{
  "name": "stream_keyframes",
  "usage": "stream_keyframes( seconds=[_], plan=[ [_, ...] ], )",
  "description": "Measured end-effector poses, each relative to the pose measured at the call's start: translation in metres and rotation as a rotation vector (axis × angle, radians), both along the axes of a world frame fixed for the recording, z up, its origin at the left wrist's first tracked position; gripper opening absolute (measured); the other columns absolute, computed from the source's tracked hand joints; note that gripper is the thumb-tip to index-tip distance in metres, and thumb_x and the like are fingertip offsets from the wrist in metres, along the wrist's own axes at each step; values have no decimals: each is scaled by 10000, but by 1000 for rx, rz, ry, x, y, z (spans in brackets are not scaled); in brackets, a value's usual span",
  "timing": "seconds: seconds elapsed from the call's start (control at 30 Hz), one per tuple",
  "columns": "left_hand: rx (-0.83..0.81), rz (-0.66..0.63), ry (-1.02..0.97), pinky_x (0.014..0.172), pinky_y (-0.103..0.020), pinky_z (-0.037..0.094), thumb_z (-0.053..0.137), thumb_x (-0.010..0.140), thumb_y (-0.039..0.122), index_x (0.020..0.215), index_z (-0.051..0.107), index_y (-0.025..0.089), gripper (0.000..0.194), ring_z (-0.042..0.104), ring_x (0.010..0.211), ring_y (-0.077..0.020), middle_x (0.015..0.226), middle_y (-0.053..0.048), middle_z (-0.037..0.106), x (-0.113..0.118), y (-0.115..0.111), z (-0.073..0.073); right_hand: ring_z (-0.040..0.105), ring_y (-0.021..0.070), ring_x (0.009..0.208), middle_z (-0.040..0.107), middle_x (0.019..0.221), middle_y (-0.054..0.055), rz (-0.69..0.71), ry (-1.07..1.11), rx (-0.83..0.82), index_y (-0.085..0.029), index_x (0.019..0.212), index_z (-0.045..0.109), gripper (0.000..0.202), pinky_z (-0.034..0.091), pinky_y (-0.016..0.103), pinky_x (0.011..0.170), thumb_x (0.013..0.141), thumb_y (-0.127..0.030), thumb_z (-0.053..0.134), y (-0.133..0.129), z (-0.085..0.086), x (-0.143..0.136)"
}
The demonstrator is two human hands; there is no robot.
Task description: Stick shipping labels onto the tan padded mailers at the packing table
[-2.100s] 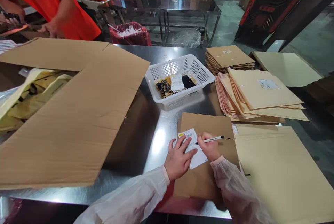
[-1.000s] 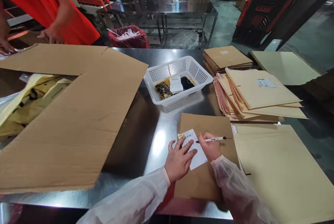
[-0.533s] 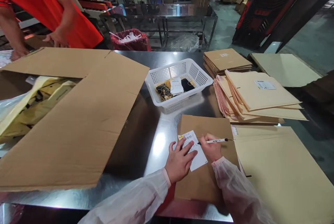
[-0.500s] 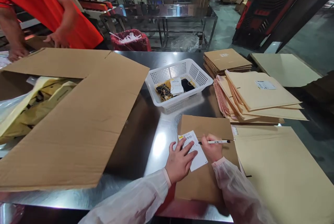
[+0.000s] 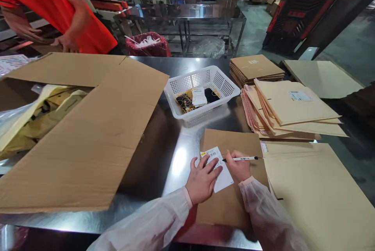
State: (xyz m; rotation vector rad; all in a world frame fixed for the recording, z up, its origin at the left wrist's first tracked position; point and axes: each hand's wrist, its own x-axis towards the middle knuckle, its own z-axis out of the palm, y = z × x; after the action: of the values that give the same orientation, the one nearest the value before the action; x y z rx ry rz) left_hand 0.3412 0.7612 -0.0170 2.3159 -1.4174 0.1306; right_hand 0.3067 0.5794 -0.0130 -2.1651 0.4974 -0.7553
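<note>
- The left hand [image 5: 201, 178] lies flat on a white label [image 5: 217, 168], fingers spread.
- The right hand [image 5: 239, 166] grips a pen [image 5: 240, 159], tip on the label.
- The label sits on a brown envelope [image 5: 231, 145].
- Behind the envelope stands a white basket [image 5: 225, 83].
- Right of the envelope lie stacked envelopes [image 5: 293, 108].
- Left of it lies a big cardboard box [image 5: 88, 134].

Bare steel [image 5: 172, 157] between cardboard flap [image 5: 96, 126] and basket [image 5: 202, 91].

White perforated basket [image 5: 222, 83], black-gold patterned cloth [image 5: 183, 102]
</note>
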Motion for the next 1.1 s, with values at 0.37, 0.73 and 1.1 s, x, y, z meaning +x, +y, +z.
stream_keyframes(
  seconds=[0.37,0.73,1.1],
  plan=[
    [16,-11,11,955,-587,270,460,942,280,1291,563,289,364,413,1302,-328,1431,-2,580,-3,1,-2,312,78,374,369,368,-37,2,-16,22,-215,435,321,500,252,267,419,851,-418,512,0,-3,1],
    [24,-9,-1,970,-600,256,447,946,263,1297,557,298,370,403,1315,-329,1428,5,582,-3,1,-3,300,95,369,330,363,-37,22,28,81,-239,442,270,538,253,281,413,855,-514,477,0,0,1],
    [12,-6,12,972,-612,270,466,922,240,1300,551,295,391,408,1320,-334,1435,0,577,-6,2,-4,310,89,373,342,368,-37,-1,20,48,-229,438,297,496,264,274,426,845,-443,484,-2,-5,0]
  ],
)
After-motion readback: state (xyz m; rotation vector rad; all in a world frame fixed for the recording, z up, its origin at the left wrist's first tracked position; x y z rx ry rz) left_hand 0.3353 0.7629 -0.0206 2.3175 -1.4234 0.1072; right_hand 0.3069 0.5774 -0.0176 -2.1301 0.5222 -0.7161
